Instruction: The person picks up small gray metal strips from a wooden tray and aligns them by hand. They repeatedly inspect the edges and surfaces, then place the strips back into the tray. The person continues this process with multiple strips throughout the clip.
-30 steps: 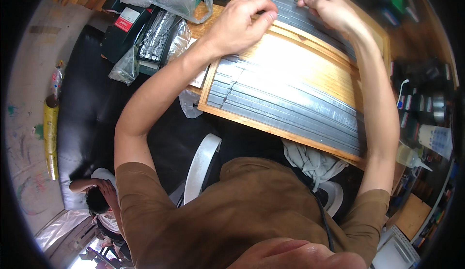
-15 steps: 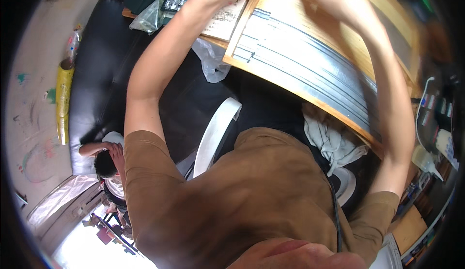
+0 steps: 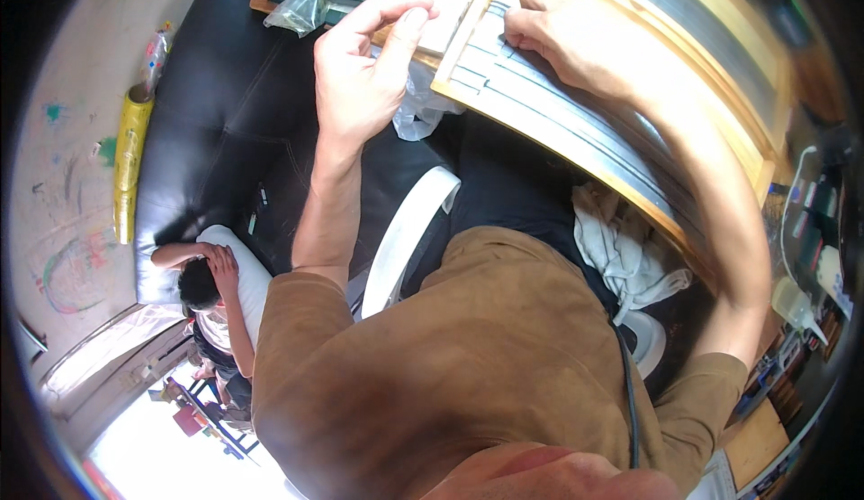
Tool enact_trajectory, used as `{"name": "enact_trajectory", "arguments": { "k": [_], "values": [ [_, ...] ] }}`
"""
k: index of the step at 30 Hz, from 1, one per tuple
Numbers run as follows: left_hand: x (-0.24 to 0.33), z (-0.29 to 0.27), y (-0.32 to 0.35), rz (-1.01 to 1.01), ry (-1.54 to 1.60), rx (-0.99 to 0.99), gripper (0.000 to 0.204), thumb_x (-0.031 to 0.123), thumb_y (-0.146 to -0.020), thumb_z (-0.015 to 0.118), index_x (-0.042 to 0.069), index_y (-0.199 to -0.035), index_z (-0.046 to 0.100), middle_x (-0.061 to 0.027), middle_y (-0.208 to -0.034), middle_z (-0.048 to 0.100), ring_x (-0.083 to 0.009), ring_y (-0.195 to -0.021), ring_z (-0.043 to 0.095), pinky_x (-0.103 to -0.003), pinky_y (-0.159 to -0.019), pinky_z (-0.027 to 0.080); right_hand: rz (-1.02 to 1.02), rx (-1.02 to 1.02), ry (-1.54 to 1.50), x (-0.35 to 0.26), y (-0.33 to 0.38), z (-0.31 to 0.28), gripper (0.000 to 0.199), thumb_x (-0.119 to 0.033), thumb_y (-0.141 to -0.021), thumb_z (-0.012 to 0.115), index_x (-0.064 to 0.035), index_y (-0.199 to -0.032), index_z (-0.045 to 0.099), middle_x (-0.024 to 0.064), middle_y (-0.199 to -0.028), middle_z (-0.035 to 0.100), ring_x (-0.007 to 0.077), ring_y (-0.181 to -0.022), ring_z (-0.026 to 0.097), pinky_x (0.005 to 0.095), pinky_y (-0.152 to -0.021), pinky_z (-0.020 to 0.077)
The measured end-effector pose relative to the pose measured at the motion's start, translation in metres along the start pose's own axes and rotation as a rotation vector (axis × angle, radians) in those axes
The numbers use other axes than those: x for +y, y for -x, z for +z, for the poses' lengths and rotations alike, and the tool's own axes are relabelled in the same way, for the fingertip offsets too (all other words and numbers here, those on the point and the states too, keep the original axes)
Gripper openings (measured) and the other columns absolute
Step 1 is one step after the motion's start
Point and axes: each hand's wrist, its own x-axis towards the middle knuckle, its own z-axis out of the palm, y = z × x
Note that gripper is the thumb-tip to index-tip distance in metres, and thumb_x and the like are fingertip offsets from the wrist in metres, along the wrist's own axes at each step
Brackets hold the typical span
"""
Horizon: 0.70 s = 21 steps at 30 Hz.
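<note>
Lying across the right side is a shallow wooden tray [image 3: 465, 39] with a raised rim, lined with long thin dark strips [image 3: 576, 126] on a shiny pale surface. My right hand [image 3: 585, 45] is over the tray's left part, its fingers curled down against the strips' ends; what they grip, if anything, is hidden. My left hand [image 3: 355, 77] is raised to the left of the tray, thumb and forefinger pinched together. Anything between those fingertips is too small to make out. Behind them lies a pale printed sheet [image 3: 450, 16].
A clear plastic bag [image 3: 418, 108] hangs by the tray's near left corner. A black padded sofa [image 3: 216, 140] stretches along the left, where another person [image 3: 229, 293] leans. White cloth [image 3: 621, 248] lies below the tray. A squeeze bottle [image 3: 796, 306] stands far right.
My left hand has come back from the tray's far edge toward me and to the left. My right hand has moved left and nearer, down onto the strips.
</note>
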Motion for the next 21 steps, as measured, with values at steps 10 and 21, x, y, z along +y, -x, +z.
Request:
{"name": "enact_trajectory", "arguments": {
  "k": [10,21],
  "values": [
    [0.027,0.017,-0.012,-0.222,0.216,-0.270,0.029,0.020,-0.099,0.068,0.003,-0.122,0.071,-0.0134,-0.098,0.076,-0.0147,-0.083,0.075,-0.027,-0.072,0.062,-0.399,0.420,0.504,-0.013,0.022,-0.037,0.026,-0.002,-0.090,0.064,-0.0106,-0.114,0.062,0.0115,-0.096,0.063,0.0250,-0.079,0.066,0.0358,-0.068,0.0558],
    [0.023,0.053,0.010,-0.311,0.725,-0.183,0.023,0.010,-0.095,0.072,-0.003,-0.113,0.072,-0.0128,-0.092,0.075,-0.0162,-0.078,0.074,-0.026,-0.069,0.062,0.186,0.349,-0.341,-0.042,0.048,-0.034,0.040,-0.018,-0.103,0.060,-0.0077,-0.141,0.057,0.0115,-0.116,0.071,0.0178,-0.097,0.070,0.0330,-0.082,0.0594]
  ]
}}
